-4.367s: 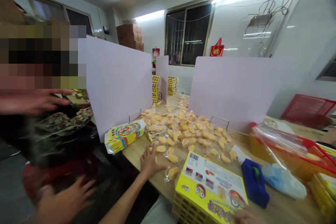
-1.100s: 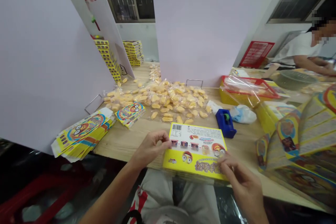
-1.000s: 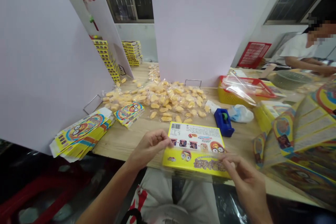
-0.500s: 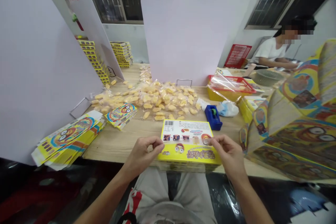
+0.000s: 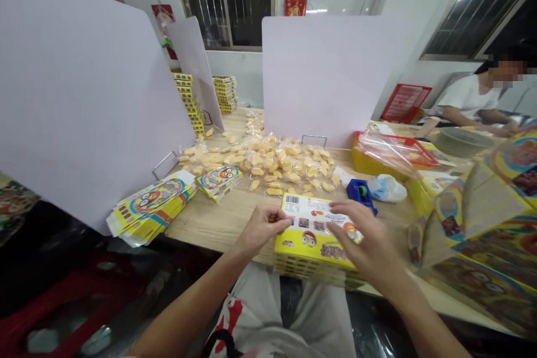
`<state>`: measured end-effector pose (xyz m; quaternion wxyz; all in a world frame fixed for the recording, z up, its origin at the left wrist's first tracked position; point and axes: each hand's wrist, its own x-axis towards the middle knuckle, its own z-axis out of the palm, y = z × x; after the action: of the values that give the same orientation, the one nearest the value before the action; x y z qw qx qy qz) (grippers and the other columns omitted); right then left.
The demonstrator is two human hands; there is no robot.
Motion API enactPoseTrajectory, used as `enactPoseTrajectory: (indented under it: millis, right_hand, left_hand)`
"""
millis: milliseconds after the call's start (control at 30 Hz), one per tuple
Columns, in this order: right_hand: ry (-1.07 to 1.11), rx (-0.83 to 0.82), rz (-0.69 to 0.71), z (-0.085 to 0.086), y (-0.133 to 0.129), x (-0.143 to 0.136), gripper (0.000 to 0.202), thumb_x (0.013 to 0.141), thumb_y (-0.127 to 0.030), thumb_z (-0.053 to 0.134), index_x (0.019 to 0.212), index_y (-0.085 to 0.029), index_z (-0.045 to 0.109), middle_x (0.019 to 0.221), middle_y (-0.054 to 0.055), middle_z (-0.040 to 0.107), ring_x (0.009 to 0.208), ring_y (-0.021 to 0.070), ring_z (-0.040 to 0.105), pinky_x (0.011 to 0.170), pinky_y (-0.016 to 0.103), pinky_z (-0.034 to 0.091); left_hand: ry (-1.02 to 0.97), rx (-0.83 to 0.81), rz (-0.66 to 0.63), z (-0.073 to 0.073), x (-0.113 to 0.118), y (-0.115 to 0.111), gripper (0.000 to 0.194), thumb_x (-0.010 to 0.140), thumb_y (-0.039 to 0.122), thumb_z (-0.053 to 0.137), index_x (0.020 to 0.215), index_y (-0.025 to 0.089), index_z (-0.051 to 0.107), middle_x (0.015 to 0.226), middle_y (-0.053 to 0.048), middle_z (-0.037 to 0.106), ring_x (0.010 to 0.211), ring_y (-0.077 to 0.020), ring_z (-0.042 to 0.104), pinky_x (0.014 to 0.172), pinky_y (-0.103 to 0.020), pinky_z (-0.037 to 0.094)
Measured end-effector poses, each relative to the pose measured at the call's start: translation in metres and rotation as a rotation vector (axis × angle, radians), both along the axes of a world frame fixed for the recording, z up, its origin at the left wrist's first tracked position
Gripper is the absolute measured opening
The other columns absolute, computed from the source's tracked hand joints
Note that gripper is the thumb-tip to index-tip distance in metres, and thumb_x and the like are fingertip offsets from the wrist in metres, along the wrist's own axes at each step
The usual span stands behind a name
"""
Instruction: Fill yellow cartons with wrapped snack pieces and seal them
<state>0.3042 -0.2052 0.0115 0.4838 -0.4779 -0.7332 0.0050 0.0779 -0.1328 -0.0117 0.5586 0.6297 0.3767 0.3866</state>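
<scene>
Spreading beneath the box stack [image 5: 310, 243], the wooden table [image 5: 191, 226] is the largest thing here. The left divider [image 5: 84, 95] stands to the left of the stack, and the far divider [image 5: 323, 78] rises behind it. A seated person [image 5: 465, 95] in a white top is well beyond the stack, to its right. Nearer on that side lies a bulky bundle of printed cartons [image 5: 482, 274]. The stack itself sits at the table's front edge, its yellow and white printed top facing up. Behind it spreads the heap of wrapped yellow pieces [image 5: 289, 156]; behind and to its right is the red and yellow basket [image 5: 373, 163]. Flat cartons [image 5: 153, 201] are fanned out to its left.

The right hand [image 5: 371, 243], blurred, is open over the stack's right part, fingers a little spread; whether it touches is unclear. The left hand [image 5: 262, 229] has thumb and fingertips pressed together at the stack's left edge; I cannot tell what they pinch. Smallest, the blue tape dispenser [image 5: 356, 192] is just behind the stack's right side.
</scene>
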Motion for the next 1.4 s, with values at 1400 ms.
enactPoseTrajectory:
  millis: [1400]
  right_hand:
    - [-0.548,0.356,0.207,-0.047,0.010,-0.052,0.025,0.092,-0.009,0.046,0.107,-0.019,0.062,0.084,0.005,0.067,0.080,0.0173,0.060,0.101,0.051,0.038]
  left_hand:
    - [-0.420,-0.409,0.097,-0.020,-0.003,-0.051,0.020,0.065,0.026,0.074,0.072,0.008,0.069,0.052,-0.004,0.063,0.044,-0.0112,0.058,0.036,-0.016,0.036]
